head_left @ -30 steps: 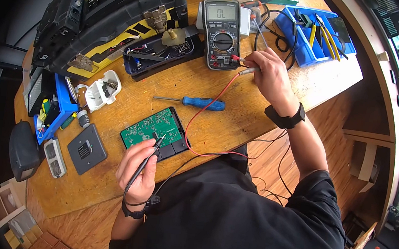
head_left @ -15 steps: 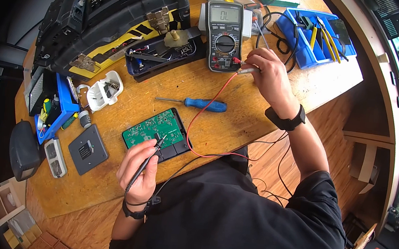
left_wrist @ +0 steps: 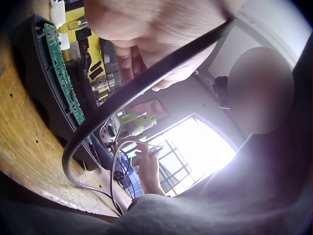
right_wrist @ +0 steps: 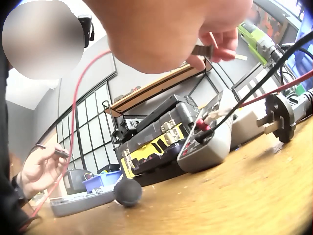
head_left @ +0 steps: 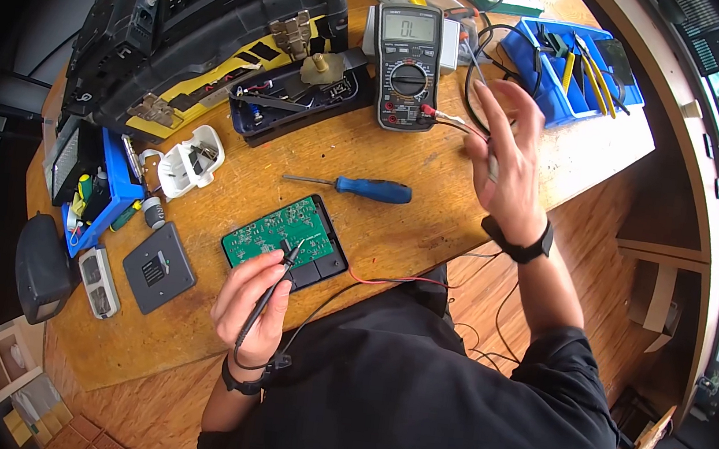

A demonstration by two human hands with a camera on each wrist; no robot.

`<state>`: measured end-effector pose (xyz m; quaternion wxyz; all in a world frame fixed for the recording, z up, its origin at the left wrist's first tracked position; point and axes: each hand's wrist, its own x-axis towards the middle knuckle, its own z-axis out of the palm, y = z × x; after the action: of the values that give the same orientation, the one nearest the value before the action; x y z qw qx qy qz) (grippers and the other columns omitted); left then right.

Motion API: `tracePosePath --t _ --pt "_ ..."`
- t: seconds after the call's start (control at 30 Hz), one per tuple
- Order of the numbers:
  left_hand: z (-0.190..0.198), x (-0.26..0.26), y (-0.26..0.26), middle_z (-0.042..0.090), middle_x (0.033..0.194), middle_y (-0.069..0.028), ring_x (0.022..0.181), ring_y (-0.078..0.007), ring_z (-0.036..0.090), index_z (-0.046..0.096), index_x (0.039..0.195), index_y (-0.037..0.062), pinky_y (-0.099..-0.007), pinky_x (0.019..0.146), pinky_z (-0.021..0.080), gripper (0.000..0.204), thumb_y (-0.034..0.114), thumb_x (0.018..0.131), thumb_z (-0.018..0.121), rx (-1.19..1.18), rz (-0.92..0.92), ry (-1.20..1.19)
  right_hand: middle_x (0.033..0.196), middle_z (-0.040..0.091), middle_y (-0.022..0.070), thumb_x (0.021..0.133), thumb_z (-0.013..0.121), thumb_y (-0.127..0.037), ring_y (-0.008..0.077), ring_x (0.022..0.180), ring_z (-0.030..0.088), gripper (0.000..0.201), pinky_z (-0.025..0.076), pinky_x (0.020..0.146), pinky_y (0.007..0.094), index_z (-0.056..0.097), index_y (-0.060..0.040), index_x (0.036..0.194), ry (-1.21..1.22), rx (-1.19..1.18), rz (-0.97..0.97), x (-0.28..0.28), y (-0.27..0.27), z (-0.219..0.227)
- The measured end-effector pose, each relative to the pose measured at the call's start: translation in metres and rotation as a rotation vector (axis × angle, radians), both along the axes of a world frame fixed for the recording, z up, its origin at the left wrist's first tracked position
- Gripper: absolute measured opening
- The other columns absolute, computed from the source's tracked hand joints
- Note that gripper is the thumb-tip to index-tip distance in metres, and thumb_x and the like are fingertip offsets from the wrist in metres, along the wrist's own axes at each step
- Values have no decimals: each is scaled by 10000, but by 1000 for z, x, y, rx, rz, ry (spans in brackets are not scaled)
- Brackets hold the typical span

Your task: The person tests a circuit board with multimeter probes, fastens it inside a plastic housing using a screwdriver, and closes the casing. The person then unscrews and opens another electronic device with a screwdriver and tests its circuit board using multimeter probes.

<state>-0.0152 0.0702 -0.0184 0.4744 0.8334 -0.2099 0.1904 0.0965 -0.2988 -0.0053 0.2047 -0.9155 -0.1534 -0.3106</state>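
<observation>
My left hand point(head_left: 250, 310) pinches a black test probe point(head_left: 291, 255), its tip over the green circuit board point(head_left: 274, 234) in a black housing. A black lead point(left_wrist: 142, 84) crosses close in the left wrist view. To the right of the multimeter point(head_left: 407, 77), whose screen reads OL, my right hand point(head_left: 514, 176) is raised, some fingers extended. It holds the red-lead test probe point(right_wrist: 210, 51), mostly hidden by the hand; the red lead point(right_wrist: 74, 105) hangs from it in the right wrist view. A blue-handled screwdriver point(head_left: 374, 190) lies between board and multimeter.
A large black and yellow case point(head_left: 222, 31) stands at the back left, with a dark parts tray point(head_left: 255, 133) before it. Blue bins hold tools at the right point(head_left: 559, 105) and left point(head_left: 121, 188). A grey cover plate point(head_left: 159, 268) lies left of the board.
My right hand has shifted slightly right and downward, away from the multimeter, and its fingers have spread. The red lead no longer crosses the screwdriver. My left hand has barely moved.
</observation>
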Motion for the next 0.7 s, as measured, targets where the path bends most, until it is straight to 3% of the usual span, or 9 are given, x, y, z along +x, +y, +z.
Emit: tracePosePath --t 0.03,0.1,0.17,0.23,0.27,0.4,0.57,0.7 --pt "1 1 0 786 1196 -247 1097 -330 778 753 1159 -73 -392 934 655 164 -6 1010 772 2 2 3 1230 593 223 1070 716 -246 373 968 659 431 550 891 501 690 -27 1441 -142 -103 -41 -11 3 5" --pt "2 4 -1 781 1191 -246 1070 -325 785 756 1159 -70 -391 908 663 178 0 1000 795 11 -21 -14 883 599 131 1092 624 -220 327 782 587 286 479 728 470 745 11 1208 -23 86 125 -33 8 1" --pt "-2 5 -4 777 1186 -246 1049 -325 790 755 1162 -71 -394 898 666 184 -2 997 801 -49 -31 32 829 617 96 1071 625 -119 265 751 626 190 514 696 402 721 20 1158 154 367 237 -59 31 -8" --pt "0 8 -8 763 1183 -253 995 -325 802 751 1169 -78 -402 875 676 189 -20 995 801 -122 -51 69 938 653 109 1134 570 -150 191 860 647 209 556 779 353 664 33 1099 343 771 320 -82 66 -21" --pt "4 12 -12 761 1184 -257 993 -325 803 753 1173 -79 -401 874 680 194 -20 996 801 -140 -64 78 986 685 125 1091 683 -116 175 901 658 152 582 818 359 629 26 1080 425 877 401 -87 73 -31" --pt "9 21 -29 805 1097 -210 952 -320 803 790 1137 -61 -380 834 648 240 -12 920 878 -271 -66 82 1010 710 158 1056 762 -123 185 920 677 191 589 856 353 630 15 1042 489 1218 496 -94 109 -41" --pt "9 23 -27 786 1132 -222 974 -310 805 777 1155 -71 -385 849 680 179 -37 982 806 -130 -127 48 1002 747 129 991 812 7 190 906 719 164 584 844 340 658 25 1045 369 1175 502 -91 116 -43" --pt "10 20 -32 814 1078 -191 961 -315 807 802 1104 -51 -384 840 649 209 -62 903 857 -159 -65 93 983 747 129 947 832 61 196 902 725 184 590 840 337 675 16 1031 328 1162 497 -89 117 -42"
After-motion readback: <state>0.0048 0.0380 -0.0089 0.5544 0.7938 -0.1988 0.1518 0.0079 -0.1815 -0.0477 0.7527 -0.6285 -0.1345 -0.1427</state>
